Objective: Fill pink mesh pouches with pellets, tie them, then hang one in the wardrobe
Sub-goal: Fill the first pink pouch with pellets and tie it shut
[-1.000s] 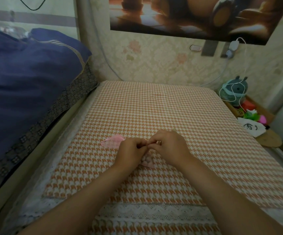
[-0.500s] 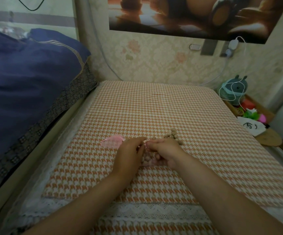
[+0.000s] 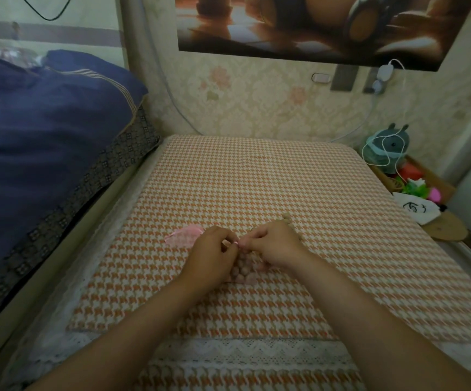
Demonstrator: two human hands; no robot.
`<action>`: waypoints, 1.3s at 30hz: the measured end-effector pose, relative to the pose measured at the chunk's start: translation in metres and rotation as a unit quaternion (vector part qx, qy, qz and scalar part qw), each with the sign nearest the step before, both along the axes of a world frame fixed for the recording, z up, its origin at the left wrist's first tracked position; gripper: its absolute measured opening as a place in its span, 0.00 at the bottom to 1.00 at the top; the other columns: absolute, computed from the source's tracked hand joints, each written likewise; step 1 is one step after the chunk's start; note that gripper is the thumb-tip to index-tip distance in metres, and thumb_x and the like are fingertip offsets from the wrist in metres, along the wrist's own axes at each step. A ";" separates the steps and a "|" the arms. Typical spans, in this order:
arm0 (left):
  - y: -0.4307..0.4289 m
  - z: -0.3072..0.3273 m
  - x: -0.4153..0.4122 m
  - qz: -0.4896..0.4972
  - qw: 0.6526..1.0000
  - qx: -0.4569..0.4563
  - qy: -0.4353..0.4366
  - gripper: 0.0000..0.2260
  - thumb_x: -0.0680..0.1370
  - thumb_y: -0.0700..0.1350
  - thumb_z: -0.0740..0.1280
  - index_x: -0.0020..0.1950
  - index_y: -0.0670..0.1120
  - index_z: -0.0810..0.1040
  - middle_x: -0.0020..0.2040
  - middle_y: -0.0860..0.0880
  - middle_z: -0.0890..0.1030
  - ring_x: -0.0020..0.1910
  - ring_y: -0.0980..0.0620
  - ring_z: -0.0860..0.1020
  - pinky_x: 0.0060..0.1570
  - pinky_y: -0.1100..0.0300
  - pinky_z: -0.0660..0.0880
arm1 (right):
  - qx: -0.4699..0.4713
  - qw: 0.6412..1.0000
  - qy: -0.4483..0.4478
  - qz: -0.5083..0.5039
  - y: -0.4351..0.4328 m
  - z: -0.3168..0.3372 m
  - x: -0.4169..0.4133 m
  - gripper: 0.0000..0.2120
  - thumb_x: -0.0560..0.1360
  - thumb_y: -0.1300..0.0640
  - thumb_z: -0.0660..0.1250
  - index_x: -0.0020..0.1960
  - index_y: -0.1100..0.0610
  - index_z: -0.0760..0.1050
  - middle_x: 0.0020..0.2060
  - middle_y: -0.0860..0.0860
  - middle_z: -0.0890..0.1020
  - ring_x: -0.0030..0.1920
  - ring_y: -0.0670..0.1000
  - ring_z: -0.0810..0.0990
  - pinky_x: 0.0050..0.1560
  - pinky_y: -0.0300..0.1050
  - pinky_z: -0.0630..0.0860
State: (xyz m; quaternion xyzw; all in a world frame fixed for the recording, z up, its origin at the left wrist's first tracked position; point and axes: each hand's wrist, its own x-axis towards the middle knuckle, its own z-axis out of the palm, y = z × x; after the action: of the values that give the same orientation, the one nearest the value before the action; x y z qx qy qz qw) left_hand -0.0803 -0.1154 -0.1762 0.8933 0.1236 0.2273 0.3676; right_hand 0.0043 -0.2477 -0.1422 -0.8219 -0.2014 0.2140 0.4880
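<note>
A pink mesh pouch [image 3: 245, 270] filled with brown pellets lies on the orange houndstooth mat [image 3: 257, 187], partly hidden under my hands. My left hand [image 3: 213, 255] and my right hand [image 3: 274, 244] meet above its top, both pinching the pouch's thin pink drawstring between fingertips. A second, flat pink mesh pouch [image 3: 185, 235] lies just left of my left hand. A few loose brown pellets [image 3: 286, 217] peek out behind my right hand.
A dark blue quilt [image 3: 45, 136] is piled on the left. At the right edge stand a plush toy [image 3: 388, 148] with a white cable, a white bag [image 3: 415, 208] and a round wooden board [image 3: 446, 230]. A wallpapered wall closes the far side.
My hands shifted slightly back toward me and to the right, uncovering then partly re-covering the loose pellets. Both hands stay pinched on the drawstring above the filled pouch.
</note>
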 end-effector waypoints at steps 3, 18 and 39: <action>0.003 0.012 -0.001 -0.027 0.994 -0.074 0.078 0.06 0.76 0.41 0.66 0.40 0.42 0.79 0.41 0.49 0.78 0.38 0.55 0.75 0.43 0.58 0.71 | -0.048 0.992 -0.099 0.058 -0.005 0.006 0.002 0.02 0.74 0.57 0.75 0.44 0.53 0.87 0.37 0.48 0.87 0.28 0.40 0.80 0.27 0.35 0.77; 0.010 0.015 -0.004 -0.082 0.922 -0.332 0.181 0.12 0.81 0.43 0.62 0.53 0.36 0.80 0.49 0.38 0.81 0.47 0.47 0.78 0.48 0.57 0.74 | -0.055 0.960 -0.250 0.116 -0.008 0.003 -0.003 0.08 0.76 0.54 0.73 0.53 0.47 0.86 0.42 0.38 0.84 0.43 0.34 0.79 0.45 0.27 0.71; 0.007 0.015 -0.009 -0.069 0.936 -0.310 0.155 0.07 0.79 0.40 0.67 0.48 0.39 0.83 0.51 0.36 0.84 0.44 0.50 0.80 0.41 0.67 0.78 | -0.114 0.944 -0.271 0.151 -0.009 0.005 0.001 0.08 0.77 0.53 0.69 0.40 0.45 0.81 0.39 0.43 0.83 0.43 0.43 0.80 0.47 0.42 0.77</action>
State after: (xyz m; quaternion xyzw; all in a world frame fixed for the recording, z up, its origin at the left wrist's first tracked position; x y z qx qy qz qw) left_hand -0.0891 -0.1082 -0.1613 0.7656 0.1809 0.0105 0.6172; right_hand 0.0052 -0.2563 -0.1371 -0.8590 -0.4216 0.0759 0.2805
